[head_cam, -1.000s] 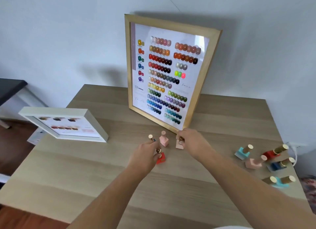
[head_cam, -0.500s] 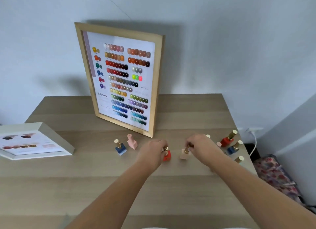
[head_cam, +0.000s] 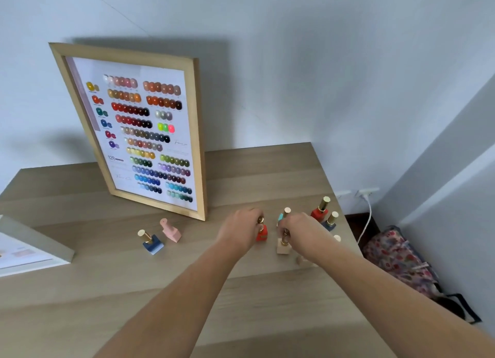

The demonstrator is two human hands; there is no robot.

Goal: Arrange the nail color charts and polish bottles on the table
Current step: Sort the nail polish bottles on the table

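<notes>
At the tabletop's left edge lay the white-framed chart point(head_cam: 34, 253), and the wooden-framed colour chart point(head_cam: 134, 133) leaned on the wall at the back. Before its foot stood the blue bottle point(head_cam: 152, 242) and the pink bottle point(head_cam: 171, 230). A second ago the red and beige bottles had been close beside that pair. Now they sat well apart from it, to the right. The left hand point(head_cam: 241, 230) pinched the red bottle point(head_cam: 262, 232) by its gold cap, and the right hand point(head_cam: 302, 233) pinched the beige bottle point(head_cam: 283, 246) likewise. Whether either base touched the table point(head_cam: 107, 304) I could not tell. The front row seemed to be spreading rightward. The cluster of bottles point(head_cam: 320, 210) crowded the right edge, so room there was tight, while the front offered broad space.
</notes>
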